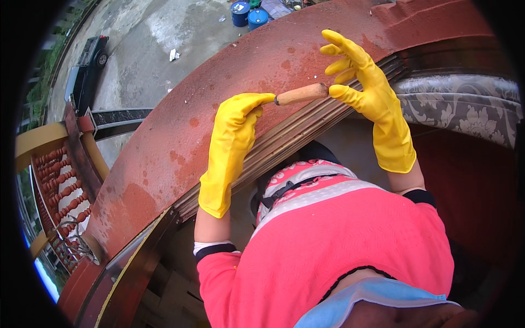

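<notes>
Both my hands wear long yellow rubber gloves. With its fingers closed, my left hand (236, 117) holds one end of a tool with a wooden handle (302, 94), raised above a red ledge. A dark band rings the handle beside my fingers; whatever part lies beyond it is hidden, so the kind of tool cannot be told. My right hand (367, 90) is open, its fingers spread and its thumb close to the handle's free end. Whether the thumb touches the wood is hard to tell.
Below my hands runs the wide red ledge (180, 147) with damp spots, edged by metal window tracks (290, 134). Patterned grey fabric (465, 104) lies at the right. Beyond the ledge, far below, are blue drums (258, 19) and a dark vehicle (86, 71). A red balustrade (63, 186) stands at left.
</notes>
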Demonstrator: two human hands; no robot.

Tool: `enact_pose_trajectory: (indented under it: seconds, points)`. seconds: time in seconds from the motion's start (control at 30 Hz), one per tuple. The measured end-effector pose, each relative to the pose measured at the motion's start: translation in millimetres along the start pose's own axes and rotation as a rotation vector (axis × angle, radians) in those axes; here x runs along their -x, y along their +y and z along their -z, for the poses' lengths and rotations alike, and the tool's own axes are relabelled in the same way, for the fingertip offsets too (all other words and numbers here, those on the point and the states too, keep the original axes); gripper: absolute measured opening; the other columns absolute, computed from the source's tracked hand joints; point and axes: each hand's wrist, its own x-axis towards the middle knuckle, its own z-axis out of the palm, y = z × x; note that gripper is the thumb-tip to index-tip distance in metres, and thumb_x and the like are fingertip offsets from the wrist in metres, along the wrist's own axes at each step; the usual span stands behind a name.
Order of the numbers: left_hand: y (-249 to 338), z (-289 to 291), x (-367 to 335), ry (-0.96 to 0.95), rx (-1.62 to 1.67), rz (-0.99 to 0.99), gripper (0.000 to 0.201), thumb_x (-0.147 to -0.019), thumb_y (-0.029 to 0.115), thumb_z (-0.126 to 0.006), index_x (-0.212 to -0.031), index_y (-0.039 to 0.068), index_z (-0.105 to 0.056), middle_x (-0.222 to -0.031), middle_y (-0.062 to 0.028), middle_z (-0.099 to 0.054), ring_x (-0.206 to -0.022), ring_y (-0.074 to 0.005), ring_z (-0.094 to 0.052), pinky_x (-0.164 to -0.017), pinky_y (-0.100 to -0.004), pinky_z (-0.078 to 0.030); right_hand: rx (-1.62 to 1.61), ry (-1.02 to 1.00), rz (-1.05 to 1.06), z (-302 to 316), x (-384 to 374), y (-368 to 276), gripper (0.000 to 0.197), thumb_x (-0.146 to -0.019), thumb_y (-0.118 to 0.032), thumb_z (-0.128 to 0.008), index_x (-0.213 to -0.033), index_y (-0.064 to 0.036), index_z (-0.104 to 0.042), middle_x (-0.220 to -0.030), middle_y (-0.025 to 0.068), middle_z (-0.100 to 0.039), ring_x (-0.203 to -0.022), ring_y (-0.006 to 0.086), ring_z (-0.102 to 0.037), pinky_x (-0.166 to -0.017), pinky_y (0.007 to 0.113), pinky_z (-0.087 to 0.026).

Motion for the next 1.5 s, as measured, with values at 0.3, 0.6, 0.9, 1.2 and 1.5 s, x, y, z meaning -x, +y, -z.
enact_pose_trajectory:
  seconds: [0.3, 0.6, 0.9, 1.2, 1.5]
  points:
    - [-1, -22, -32, 0.494, -0.103, 0.013, 0.070, -0.088, 0.010, -0.073, -0.149, 0.006, -0.038, -0.149, -0.0151, -0.043, -0.130, -0.0304, -0.051, -0.109, -0.0405, -0.040, -0.105, 0.123, 0.128, -62, 22, -15, 0.038, -0.085, 0.007, -0.068, -0.122, -0.0021, -0.067, -0.127, 0.0159, -0.064, -0.118, 0.0283, -0.062, -0.096, 0.033, -0.052]
    - [-17, -11, -3, -0.032, 0.794, 0.495, 0.052, -0.100, 0.010, -0.057, -0.150, 0.009, -0.041, -0.107, -0.0096, -0.069, -0.081, -0.0155, -0.067, -0.068, -0.0260, -0.054, 0.029, -0.261, 0.279, -65, 49, 35, 0.038, -0.083, -0.010, -0.074, -0.120, -0.0056, -0.066, -0.122, 0.0141, -0.065, -0.116, 0.0360, -0.061, -0.099, 0.043, -0.049]
    - [37, 73, 69, -0.670, -0.687, 0.503, 0.057, -0.089, 0.010, -0.069, -0.141, 0.030, -0.055, -0.103, -0.0137, -0.064, -0.089, -0.0301, -0.065, -0.083, -0.0332, -0.051, 0.765, 0.257, 0.077, 37, 65, 175, 0.043, -0.083, -0.016, -0.074, -0.124, -0.0066, -0.065, -0.126, 0.0124, -0.065, -0.122, 0.0345, -0.057, -0.105, 0.041, -0.044]
    - [41, 7, 46, -1.100, -0.947, 0.713, 0.082, -0.087, -0.001, -0.052, -0.153, 0.042, -0.029, -0.123, -0.0148, -0.062, -0.106, -0.0330, -0.066, -0.089, -0.0447, -0.054, 0.650, 0.305, 0.114, 35, 68, 187, 0.026, -0.081, -0.008, -0.069, -0.107, -0.0032, -0.071, -0.107, 0.0133, -0.071, -0.104, 0.0348, -0.066, -0.092, 0.041, -0.051]
    - [48, -24, 23, -0.869, -0.805, 0.521, 0.063, -0.090, 0.007, -0.057, -0.145, 0.036, -0.048, -0.100, -0.0113, -0.066, -0.093, -0.0344, -0.066, -0.081, -0.0439, -0.054, 0.614, 0.342, 0.182, 35, 67, 188, 0.021, -0.078, -0.003, -0.068, -0.099, -0.0032, -0.071, -0.098, 0.0126, -0.072, -0.096, 0.0336, -0.067, -0.087, 0.041, -0.052]
